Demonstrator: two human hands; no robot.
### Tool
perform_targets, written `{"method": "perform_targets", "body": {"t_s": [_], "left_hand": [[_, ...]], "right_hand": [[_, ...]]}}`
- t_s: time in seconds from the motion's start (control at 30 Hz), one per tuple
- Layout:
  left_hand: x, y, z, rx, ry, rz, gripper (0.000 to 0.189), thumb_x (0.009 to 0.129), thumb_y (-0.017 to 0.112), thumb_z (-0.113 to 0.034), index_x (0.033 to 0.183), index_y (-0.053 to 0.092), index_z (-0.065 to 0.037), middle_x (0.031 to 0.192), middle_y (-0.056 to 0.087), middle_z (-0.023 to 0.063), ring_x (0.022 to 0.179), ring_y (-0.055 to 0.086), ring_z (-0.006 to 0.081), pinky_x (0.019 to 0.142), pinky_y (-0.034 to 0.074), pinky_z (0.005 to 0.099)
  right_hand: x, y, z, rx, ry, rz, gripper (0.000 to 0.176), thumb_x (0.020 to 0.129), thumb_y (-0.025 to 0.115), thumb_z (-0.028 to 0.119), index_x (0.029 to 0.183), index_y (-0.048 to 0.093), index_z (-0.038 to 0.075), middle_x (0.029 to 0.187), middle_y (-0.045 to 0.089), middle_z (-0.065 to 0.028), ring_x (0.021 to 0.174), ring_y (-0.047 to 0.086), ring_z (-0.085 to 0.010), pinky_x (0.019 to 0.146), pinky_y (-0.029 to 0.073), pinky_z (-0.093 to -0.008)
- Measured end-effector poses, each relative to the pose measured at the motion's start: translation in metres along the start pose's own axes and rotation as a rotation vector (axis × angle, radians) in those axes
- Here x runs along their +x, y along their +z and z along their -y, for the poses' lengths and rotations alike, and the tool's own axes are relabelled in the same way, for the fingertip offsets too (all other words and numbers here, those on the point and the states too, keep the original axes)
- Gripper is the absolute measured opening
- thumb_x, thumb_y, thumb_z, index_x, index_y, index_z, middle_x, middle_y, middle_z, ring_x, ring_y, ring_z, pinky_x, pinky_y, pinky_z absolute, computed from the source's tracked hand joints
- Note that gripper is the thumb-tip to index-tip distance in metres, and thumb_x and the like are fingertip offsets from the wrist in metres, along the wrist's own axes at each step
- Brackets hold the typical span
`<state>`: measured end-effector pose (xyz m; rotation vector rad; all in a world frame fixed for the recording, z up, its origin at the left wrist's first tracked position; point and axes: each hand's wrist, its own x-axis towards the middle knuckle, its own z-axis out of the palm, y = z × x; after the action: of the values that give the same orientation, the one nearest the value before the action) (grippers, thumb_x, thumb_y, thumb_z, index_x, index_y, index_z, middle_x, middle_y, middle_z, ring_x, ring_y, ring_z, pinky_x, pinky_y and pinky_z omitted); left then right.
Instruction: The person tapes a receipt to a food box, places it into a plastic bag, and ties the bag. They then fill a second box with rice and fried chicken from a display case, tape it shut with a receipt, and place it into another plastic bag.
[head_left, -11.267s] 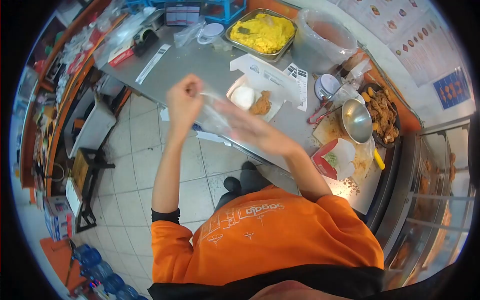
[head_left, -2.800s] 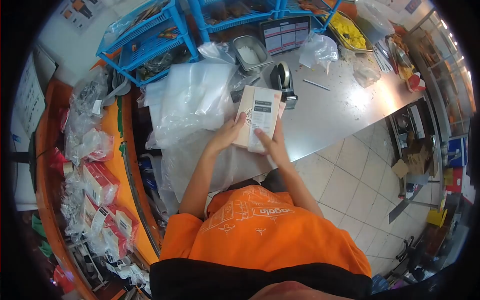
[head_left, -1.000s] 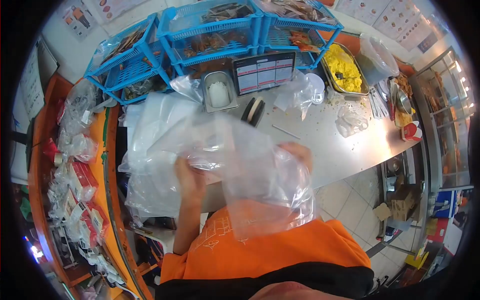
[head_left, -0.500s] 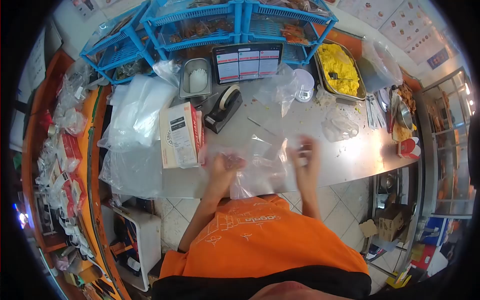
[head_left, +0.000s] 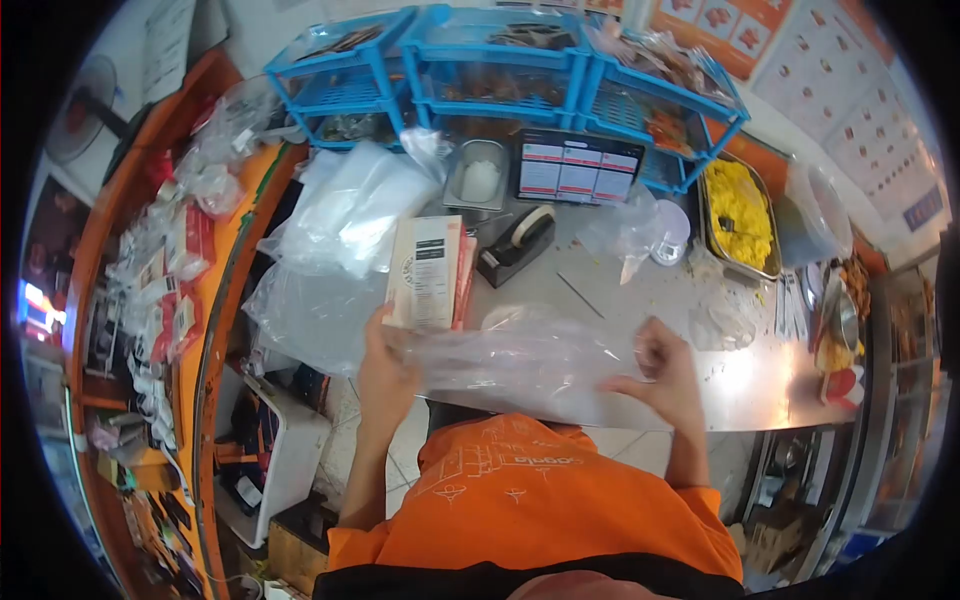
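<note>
A clear plastic bag (head_left: pixel 530 365) stretches sideways between my hands above the front edge of the steel table. My left hand (head_left: pixel 388 368) is closed on its left end, beside the paper box. At the other end, my right hand (head_left: pixel 668 378) has curled fingers around the bag's edge, the thumb pointing left. Motion blurs the film, and I cannot make out anything inside it. Behind the left hand stands a cream and red box (head_left: pixel 425 270) with a printed label. A black tape dispenser (head_left: pixel 517 248) sits just beyond the bag, near a thin dark stick (head_left: pixel 580 295).
Stacked plastic bags (head_left: pixel 345 215) lie at the left. A tablet (head_left: pixel 580 168) and metal container (head_left: pixel 476 178) stand below blue racks (head_left: pixel 495 85). To the right are a scale (head_left: pixel 670 232), a tray of yellow food (head_left: pixel 770 265) and a crumpled bag (head_left: pixel 725 318).
My hands have moved apart, spreading the bag sideways between them. The reddish packet seen by my left hand no longer shows. The camera view has shifted left.
</note>
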<state>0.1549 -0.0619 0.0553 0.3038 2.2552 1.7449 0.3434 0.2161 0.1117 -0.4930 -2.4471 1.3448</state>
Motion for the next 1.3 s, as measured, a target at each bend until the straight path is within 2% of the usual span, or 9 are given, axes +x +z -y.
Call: {"method": "perform_targets", "body": {"t_s": [0.07, 0.2, 0.3, 0.4, 0.57, 0.73, 0.93, 1.07, 1.3], "left_hand": [[-0.014, 0.016, -0.032, 1.138, 0.762, -0.062, 0.052, 0.079, 0.059, 0.002, 0.129, 0.045, -0.004, 0.114, 0.06, 0.0159, 0.109, 0.056, 0.0223, 0.091, 0.042, 0.0361], [-0.017, 0.004, -0.044, 0.576, 0.579, 0.416, 0.075, 0.072, 0.059, 0.002, 0.143, 0.037, -0.01, 0.133, 0.046, 0.016, 0.128, 0.04, 0.0192, 0.107, 0.028, 0.037], [-0.033, -0.064, -0.076, -0.553, -0.051, 0.869, 0.063, 0.074, 0.059, 0.0, 0.135, 0.046, -0.01, 0.131, 0.05, 0.013, 0.121, 0.047, 0.0204, 0.107, 0.028, 0.0364], [-0.027, -0.078, -0.026, -0.063, -0.052, 1.042, 0.04, 0.077, 0.068, -0.014, 0.113, 0.059, 0.0, 0.109, 0.064, 0.0162, 0.111, 0.053, 0.0253, 0.102, 0.035, 0.0419], [-0.058, -0.037, 0.006, 0.627, 0.327, 0.587, 0.052, 0.069, 0.074, -0.019, 0.117, 0.06, -0.004, 0.153, 0.009, 0.0225, 0.139, 0.011, 0.0404, 0.114, 0.014, 0.0484], [-0.041, 0.023, 0.072, 0.443, 0.269, 0.623, 0.06, 0.073, 0.072, -0.02, 0.128, 0.053, -0.007, 0.15, 0.018, 0.0204, 0.137, 0.017, 0.0401, 0.113, 0.02, 0.0472], [-0.033, 0.019, 0.082, 0.008, 0.156, 0.257, 0.066, 0.082, 0.069, -0.025, 0.138, 0.039, -0.008, 0.144, 0.027, 0.0148, 0.134, 0.026, 0.0327, 0.11, 0.026, 0.0428], [-0.003, 0.021, 0.104, -1.073, -0.563, -0.125, 0.065, 0.091, 0.062, -0.037, 0.14, 0.031, -0.007, 0.137, 0.035, 0.0089, 0.13, 0.033, 0.0249, 0.105, 0.033, 0.039], [0.037, 0.029, 0.078, -0.956, -0.504, 0.108, 0.061, 0.095, 0.051, -0.047, 0.142, 0.032, -0.013, 0.139, 0.034, 0.0062, 0.126, 0.039, 0.0273, 0.101, 0.037, 0.04]], "right_hand": [[0.016, 0.042, 0.03, -0.305, -0.341, 0.105, 0.035, 0.065, 0.08, 0.021, 0.089, 0.058, 0.009, 0.072, 0.054, -0.0043, 0.06, 0.056, -0.0162, 0.052, 0.044, -0.0295], [0.014, 0.098, 0.049, -0.546, -0.809, 0.036, 0.028, 0.073, 0.067, 0.008, 0.099, 0.058, 0.008, 0.09, 0.058, -0.0055, 0.063, 0.057, -0.0261, 0.056, 0.048, -0.0399], [0.062, 0.068, 0.016, -0.845, -0.535, -0.198, 0.037, 0.074, 0.061, 0.003, 0.111, 0.056, 0.008, 0.1, 0.059, -0.0093, 0.079, 0.058, -0.0242, 0.062, 0.048, -0.0333], [0.052, 0.041, -0.004, -0.533, -0.394, 0.015, 0.045, 0.076, 0.062, 0.006, 0.12, 0.053, 0.009, 0.106, 0.06, -0.0118, 0.095, 0.058, -0.0237, 0.069, 0.049, -0.0298], [0.018, 0.016, -0.006, 0.727, -0.166, 0.841, 0.061, 0.079, 0.065, 0.011, 0.136, 0.044, 0.011, 0.116, 0.059, -0.0161, 0.105, 0.056, -0.0271, 0.072, 0.049, -0.0303], [0.021, 0.065, -0.076, -0.779, 0.1, 0.36, 0.067, 0.063, 0.081, 0.017, 0.125, 0.056, 0.021, 0.112, 0.057, -0.0189, 0.109, 0.054, -0.0316, 0.09, 0.046, -0.0396], [0.107, 0.067, -0.078, -0.388, -0.573, 0.254, 0.051, 0.063, 0.083, 0.02, 0.109, 0.063, 0.008, 0.098, 0.06, -0.0132, 0.101, 0.058, -0.0281, 0.085, 0.049, -0.0389], [0.2, 0.121, -0.014, 0.015, -0.235, 0.258, 0.048, 0.081, 0.073, 0.034, 0.116, 0.061, 0.004, 0.114, 0.061, -0.0109, 0.105, 0.059, -0.0224, 0.09, 0.046, -0.0348], [0.298, 0.196, -0.022, -0.416, -0.016, 0.728, 0.063, 0.082, 0.06, 0.057, 0.096, 0.069, -0.003, 0.093, 0.068, -0.0174, 0.097, 0.064, -0.0246, 0.084, 0.049, -0.0348]]}}
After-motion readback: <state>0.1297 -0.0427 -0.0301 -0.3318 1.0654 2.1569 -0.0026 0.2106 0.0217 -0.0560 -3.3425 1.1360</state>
